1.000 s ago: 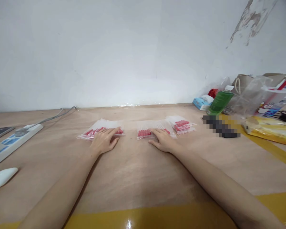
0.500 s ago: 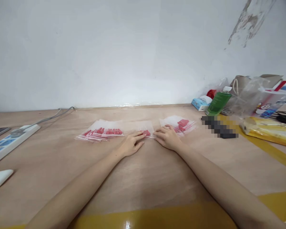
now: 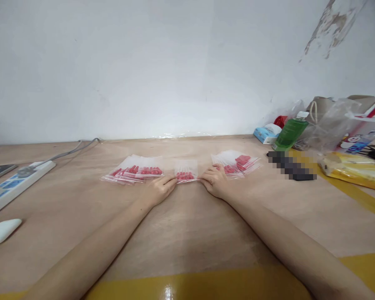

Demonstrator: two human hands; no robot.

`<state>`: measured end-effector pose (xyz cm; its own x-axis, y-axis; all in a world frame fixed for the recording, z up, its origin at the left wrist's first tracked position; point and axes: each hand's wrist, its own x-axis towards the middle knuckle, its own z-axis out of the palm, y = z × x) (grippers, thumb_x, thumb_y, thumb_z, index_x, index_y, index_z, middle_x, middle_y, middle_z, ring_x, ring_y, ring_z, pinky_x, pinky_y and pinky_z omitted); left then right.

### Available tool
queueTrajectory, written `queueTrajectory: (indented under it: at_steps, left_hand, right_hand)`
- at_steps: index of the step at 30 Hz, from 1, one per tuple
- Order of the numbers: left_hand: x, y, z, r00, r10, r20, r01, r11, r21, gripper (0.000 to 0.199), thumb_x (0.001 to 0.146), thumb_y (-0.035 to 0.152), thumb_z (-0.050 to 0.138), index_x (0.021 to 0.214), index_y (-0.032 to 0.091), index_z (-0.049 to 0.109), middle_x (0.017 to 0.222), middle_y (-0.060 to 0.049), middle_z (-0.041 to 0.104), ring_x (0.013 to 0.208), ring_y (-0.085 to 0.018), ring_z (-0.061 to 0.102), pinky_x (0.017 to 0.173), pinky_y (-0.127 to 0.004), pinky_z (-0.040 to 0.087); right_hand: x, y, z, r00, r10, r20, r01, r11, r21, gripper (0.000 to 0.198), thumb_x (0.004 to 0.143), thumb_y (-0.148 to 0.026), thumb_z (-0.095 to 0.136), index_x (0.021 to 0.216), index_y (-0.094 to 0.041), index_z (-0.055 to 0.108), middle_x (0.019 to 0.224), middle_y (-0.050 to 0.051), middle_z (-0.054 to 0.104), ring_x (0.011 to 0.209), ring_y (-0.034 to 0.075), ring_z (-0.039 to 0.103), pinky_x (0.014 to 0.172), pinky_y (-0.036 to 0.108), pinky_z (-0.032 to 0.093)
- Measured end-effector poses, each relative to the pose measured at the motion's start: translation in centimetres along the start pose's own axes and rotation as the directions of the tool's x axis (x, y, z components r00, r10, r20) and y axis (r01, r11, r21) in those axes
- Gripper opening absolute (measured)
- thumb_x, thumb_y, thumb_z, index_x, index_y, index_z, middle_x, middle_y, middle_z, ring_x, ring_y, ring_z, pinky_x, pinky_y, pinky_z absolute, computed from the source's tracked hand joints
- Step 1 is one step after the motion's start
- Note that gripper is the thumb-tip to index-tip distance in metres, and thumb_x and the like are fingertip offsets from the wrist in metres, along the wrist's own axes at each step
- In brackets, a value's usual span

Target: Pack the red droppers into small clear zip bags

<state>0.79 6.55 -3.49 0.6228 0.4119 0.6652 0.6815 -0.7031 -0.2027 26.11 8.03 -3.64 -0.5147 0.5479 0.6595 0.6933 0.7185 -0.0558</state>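
A small clear plastic bag [image 3: 186, 165] lies flat on the table between my hands, with several red pieces [image 3: 185, 175] in a row along its near edge. My left hand [image 3: 160, 189] pinches the near left corner of this bag. At the opposite near corner, the fingers of my right hand [image 3: 215, 182] are closed on the bag's edge. To the left lies a fanned pile of similar bags [image 3: 134, 161] holding red pieces. Another pile of bags [image 3: 227, 156] with red contents is just beyond my right hand, which partly covers it.
At the left are a white power strip [image 3: 23, 187], a phone [image 3: 1, 171] and a white object [image 3: 3, 233]. On the right stand a green bottle [image 3: 290, 132], a blue tissue pack [image 3: 265, 135], a blurred-out dark object [image 3: 292, 166] and a yellow package [image 3: 356, 173].
My left hand has drawn back leftward off the middle bag to its corner, uncovering the red pieces. My right hand's fingers have closed at the other corner. The view has shifted slightly.
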Motion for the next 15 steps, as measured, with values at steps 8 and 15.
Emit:
queueTrajectory:
  at_steps: [8,15]
  left_hand:
    - [0.8,-0.2,-0.8,0.983,0.179,0.040,-0.182,0.980,0.083,0.022,0.091,0.014,0.042,0.092,0.016,0.063,0.095,-0.006,0.068,0.083,-0.018,0.064,0.071,-0.029,0.053]
    - [1.5,0.0,-1.0,0.973,0.228,0.035,-0.231,0.963,0.136,0.022,0.090,0.011,0.040,0.085,0.015,0.061,0.084,-0.005,0.067,0.071,-0.015,0.062,0.071,-0.031,0.050]
  right_hand:
    - [0.4,-0.2,-0.5,0.990,-0.140,0.031,0.143,0.979,-0.146,0.025,0.088,-0.023,0.042,0.079,-0.024,0.066,0.073,0.000,0.066,0.075,0.014,0.051,0.093,0.040,0.020]
    - [0.4,-0.3,-0.6,0.979,-0.203,0.020,0.201,0.946,-0.253,0.033,0.088,-0.012,0.035,0.076,-0.024,0.063,0.064,-0.002,0.061,0.072,0.012,0.048,0.095,0.042,0.018]
